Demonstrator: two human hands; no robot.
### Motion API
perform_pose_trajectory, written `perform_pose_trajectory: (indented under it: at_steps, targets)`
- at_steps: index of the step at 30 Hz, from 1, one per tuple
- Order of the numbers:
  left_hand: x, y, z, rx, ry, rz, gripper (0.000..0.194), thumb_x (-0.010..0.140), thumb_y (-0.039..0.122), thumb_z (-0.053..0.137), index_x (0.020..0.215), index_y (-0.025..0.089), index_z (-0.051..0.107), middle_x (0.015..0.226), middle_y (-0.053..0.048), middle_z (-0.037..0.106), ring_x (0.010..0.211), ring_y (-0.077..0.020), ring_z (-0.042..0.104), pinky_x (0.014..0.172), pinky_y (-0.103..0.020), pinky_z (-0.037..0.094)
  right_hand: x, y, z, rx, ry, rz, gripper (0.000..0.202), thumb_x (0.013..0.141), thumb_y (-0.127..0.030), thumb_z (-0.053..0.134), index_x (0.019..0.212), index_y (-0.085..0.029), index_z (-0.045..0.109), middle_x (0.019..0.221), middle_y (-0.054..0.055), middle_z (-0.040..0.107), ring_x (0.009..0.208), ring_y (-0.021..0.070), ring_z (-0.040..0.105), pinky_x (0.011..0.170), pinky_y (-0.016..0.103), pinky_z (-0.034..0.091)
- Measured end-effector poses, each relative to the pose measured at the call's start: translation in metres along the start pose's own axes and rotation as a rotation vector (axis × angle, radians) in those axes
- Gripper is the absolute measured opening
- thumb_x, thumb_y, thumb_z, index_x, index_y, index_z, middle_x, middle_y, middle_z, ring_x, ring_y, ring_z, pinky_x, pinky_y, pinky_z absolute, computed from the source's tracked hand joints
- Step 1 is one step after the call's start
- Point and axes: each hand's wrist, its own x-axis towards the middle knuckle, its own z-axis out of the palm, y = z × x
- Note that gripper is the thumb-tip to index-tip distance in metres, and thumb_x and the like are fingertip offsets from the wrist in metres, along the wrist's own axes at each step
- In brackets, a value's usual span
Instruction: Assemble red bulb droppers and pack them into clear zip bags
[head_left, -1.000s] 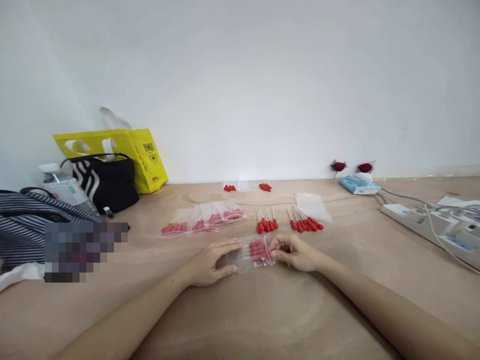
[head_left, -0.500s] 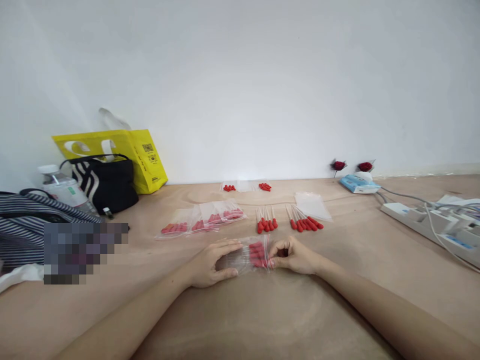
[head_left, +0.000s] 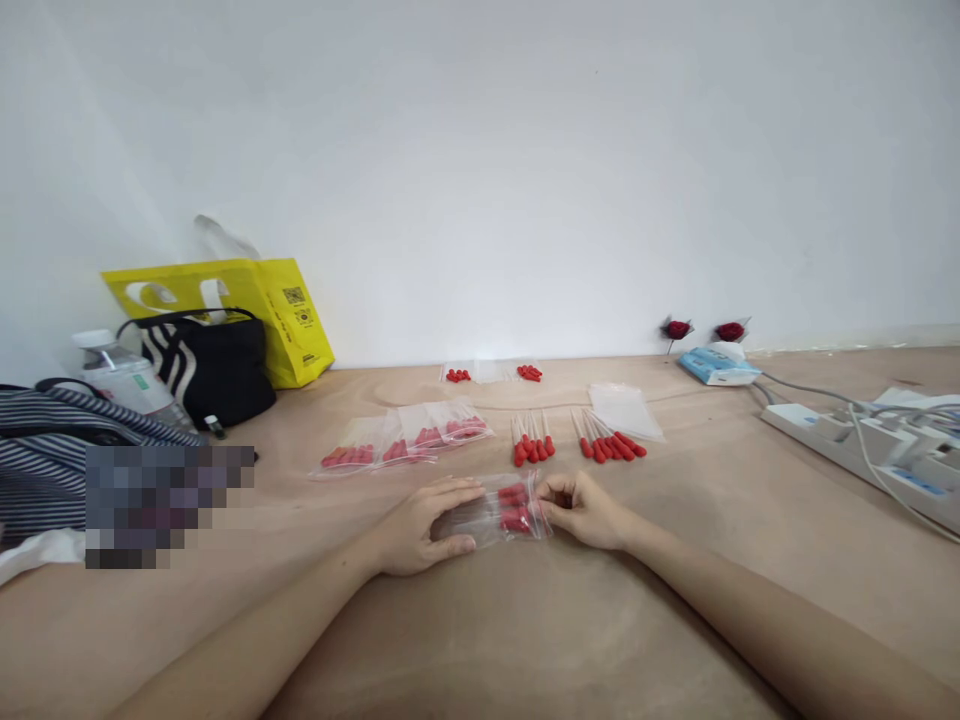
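Observation:
In front of me lies a clear zip bag [head_left: 484,522] holding several red-tipped sticks [head_left: 515,518], their red ends toward the right. My left hand [head_left: 424,528] rests over the bag's left end, fingers stretched out and thumb apart below. At the right end, my right hand [head_left: 589,512] pinches the edge beside the zip strip between thumb and forefinger. Just beyond the bag are two loose groups of red-tipped sticks, a nearer-centre group [head_left: 534,450] and a right-hand group [head_left: 616,447]. Several filled zip bags [head_left: 349,456] overlap in a row to the left.
A flat clear bag [head_left: 626,410] lies beyond the right group. Bags with red tips [head_left: 458,376] lie by the wall. Left stand a yellow bag [head_left: 296,345], black bag [head_left: 225,370] and bottle [head_left: 131,380]. Right are a tissue pack [head_left: 720,368], power strip [head_left: 847,455] and cables.
My right hand has shifted slightly at the zip edge, and the red ends inside the bag now show a gap between them. My left hand stays in place.

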Motion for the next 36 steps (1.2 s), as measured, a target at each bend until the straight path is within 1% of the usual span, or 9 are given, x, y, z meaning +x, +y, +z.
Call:
perform_pose_trajectory:
  at_steps: [3,7,10,13,16,21,26,29,36]
  targets:
    - [-0.001,0.0,0.0,0.001,-0.002,-0.008,0.053,0.078,0.041,0.054,0.126,0.022,0.041,0.131,-0.006,0.043,0.121,-0.0235,0.036,0.101,-0.04,0.029,0.0,-0.001,0.002,0.019,0.014,0.021,0.026,0.067,-0.038,0.065,0.075,-0.015,0.058,0.061,-0.003,0.05,0.051,0.0062,0.038,0.047,0.018,0.029]
    - [-0.001,0.001,0.0,-0.014,-0.006,0.0,0.052,0.078,0.04,0.054,0.126,0.023,0.041,0.131,-0.005,0.043,0.121,-0.0237,0.037,0.101,-0.041,0.029,-0.003,-0.007,0.0,-0.057,-0.077,-0.017,0.025,0.06,-0.034,0.071,0.075,-0.016,0.063,0.064,-0.002,0.055,0.049,0.0057,0.041,0.045,0.017,0.031]
    - [0.0,0.002,0.0,-0.015,-0.009,0.015,0.052,0.078,0.039,0.054,0.125,0.021,0.041,0.13,-0.006,0.044,0.121,-0.0235,0.037,0.101,-0.04,0.029,-0.004,-0.011,-0.003,-0.157,-0.131,-0.108,0.02,0.063,-0.028,0.069,0.08,-0.019,0.065,0.075,-0.001,0.059,0.053,0.0068,0.046,0.048,0.018,0.035]
    - [0.001,0.002,-0.001,-0.008,-0.014,0.02,0.052,0.078,0.039,0.054,0.125,0.02,0.041,0.13,-0.006,0.044,0.12,-0.0234,0.038,0.101,-0.04,0.03,-0.005,-0.016,-0.003,-0.228,-0.137,-0.25,0.013,0.07,-0.022,0.063,0.082,-0.02,0.067,0.087,0.002,0.06,0.069,0.0108,0.054,0.06,0.021,0.04]
    - [0.0,0.001,-0.002,0.0,-0.015,0.033,0.053,0.078,0.04,0.054,0.126,0.02,0.04,0.131,-0.007,0.043,0.121,-0.0232,0.038,0.101,-0.04,0.029,-0.006,-0.017,-0.001,-0.274,-0.083,-0.336,0.009,0.072,-0.018,0.058,0.079,-0.018,0.065,0.08,0.002,0.06,0.067,0.0107,0.054,0.059,0.021,0.041]
    - [-0.001,0.0,-0.002,0.008,-0.008,0.024,0.057,0.077,0.042,0.054,0.128,0.02,0.038,0.132,-0.007,0.041,0.122,-0.0238,0.035,0.101,-0.04,0.029,-0.006,-0.012,0.004,-0.338,0.105,-0.28,0.009,0.072,-0.013,0.053,0.072,-0.017,0.06,0.065,-0.001,0.055,0.052,0.0077,0.046,0.049,0.019,0.034]
    - [-0.001,0.001,-0.002,0.017,-0.017,0.005,0.058,0.078,0.041,0.053,0.128,0.019,0.037,0.133,-0.009,0.039,0.122,-0.0243,0.035,0.1,-0.041,0.029,-0.004,-0.006,0.002,-0.067,-0.047,-0.153,0.012,0.077,-0.022,0.051,0.077,-0.015,0.061,0.057,-0.002,0.052,0.049,0.0071,0.043,0.047,0.018,0.034]
    - [-0.002,0.001,-0.002,0.01,-0.017,0.003,0.057,0.077,0.04,0.054,0.128,0.02,0.037,0.133,-0.009,0.039,0.122,-0.0247,0.035,0.1,-0.042,0.029,-0.004,-0.006,0.001,-0.061,-0.053,-0.093,0.016,0.075,-0.027,0.056,0.081,-0.014,0.063,0.056,-0.002,0.053,0.047,0.0064,0.041,0.045,0.017,0.033]
    - [-0.002,0.0,-0.001,0.01,-0.024,-0.012,0.057,0.078,0.042,0.053,0.128,0.021,0.038,0.135,-0.009,0.037,0.123,-0.0255,0.034,0.1,-0.043,0.028,-0.005,-0.018,-0.002,-0.216,-0.06,-0.235,0.016,0.077,-0.02,0.052,0.079,-0.017,0.067,0.076,0.003,0.06,0.063,0.0103,0.053,0.059,0.021,0.042]
